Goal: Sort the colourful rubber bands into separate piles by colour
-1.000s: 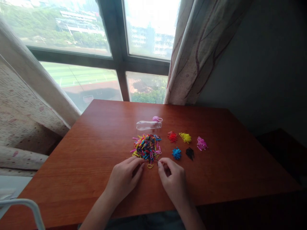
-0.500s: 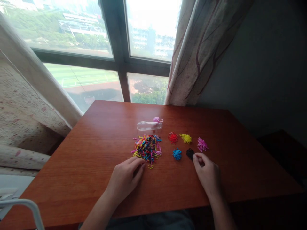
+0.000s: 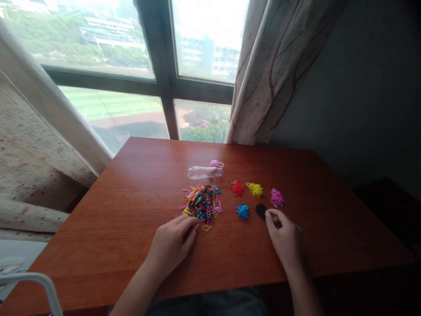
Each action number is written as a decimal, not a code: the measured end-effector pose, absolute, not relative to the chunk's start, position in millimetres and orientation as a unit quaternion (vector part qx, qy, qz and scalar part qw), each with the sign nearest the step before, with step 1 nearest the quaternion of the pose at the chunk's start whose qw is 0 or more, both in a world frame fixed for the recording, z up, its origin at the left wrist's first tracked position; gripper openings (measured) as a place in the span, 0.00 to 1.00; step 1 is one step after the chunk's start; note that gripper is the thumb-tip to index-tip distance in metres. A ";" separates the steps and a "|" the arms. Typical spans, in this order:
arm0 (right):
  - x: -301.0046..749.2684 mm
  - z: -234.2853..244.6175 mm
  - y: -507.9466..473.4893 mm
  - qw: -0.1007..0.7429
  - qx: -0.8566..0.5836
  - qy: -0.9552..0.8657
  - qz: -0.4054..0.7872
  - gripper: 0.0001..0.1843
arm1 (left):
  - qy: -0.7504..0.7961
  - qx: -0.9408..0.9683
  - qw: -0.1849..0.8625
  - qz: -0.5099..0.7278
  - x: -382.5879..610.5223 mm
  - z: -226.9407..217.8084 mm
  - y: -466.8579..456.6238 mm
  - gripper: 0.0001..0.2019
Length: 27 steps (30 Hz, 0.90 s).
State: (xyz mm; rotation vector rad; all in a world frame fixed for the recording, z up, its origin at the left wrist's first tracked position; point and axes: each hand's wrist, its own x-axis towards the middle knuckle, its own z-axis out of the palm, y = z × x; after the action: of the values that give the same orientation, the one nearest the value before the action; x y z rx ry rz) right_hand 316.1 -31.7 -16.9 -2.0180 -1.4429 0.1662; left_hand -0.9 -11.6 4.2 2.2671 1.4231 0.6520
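A mixed heap of small coloured plastic pin-shaped clips [image 3: 202, 202] lies in the middle of the table. My left hand [image 3: 174, 239] rests at the near edge of this heap, thumb and fingers drawn together; anything between them is hidden. Over on the right, my right hand [image 3: 284, 232] has its thumb and forefinger pinched beside a small pile of black clips [image 3: 261, 210]. Whether a clip sits in that pinch is too small to make out. Around the black pile are blue clips [image 3: 243, 211], red clips [image 3: 237, 188], yellow clips [image 3: 255, 189] and pink clips [image 3: 278, 198], each colour in its own pile.
Behind the heap a clear plastic bottle [image 3: 205, 172] lies on its side, with a pink looped cap [image 3: 216, 164] beside it. The brown wooden table [image 3: 158, 166] reaches to a window with curtains [image 3: 259, 87]. A white curved rail [image 3: 36, 277] stands at lower left.
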 end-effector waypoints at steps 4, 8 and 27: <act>311.3 -10.4 -32.6 0.336 -0.766 -0.545 0.060 0.18 | 0.509 0.808 0.180 0.236 0.2 3.5 -10.3 0.09; 297.2 -2.5 -35.3 0.369 -0.749 -0.547 0.056 0.18 | 0.523 0.803 0.155 0.240 2.9 1.7 -8.6 0.08; 197.8 -9.0 -42.0 0.338 -0.585 -0.717 0.173 0.10 | 0.561 0.779 0.128 0.250 10.3 1.0 -7.2 0.06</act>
State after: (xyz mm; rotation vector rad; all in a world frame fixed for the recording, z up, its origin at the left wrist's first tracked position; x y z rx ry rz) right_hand 197.8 -42.0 -9.0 -1.5238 -1.8669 0.4507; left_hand 10.3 -7.2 1.0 2.2664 1.6307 0.7281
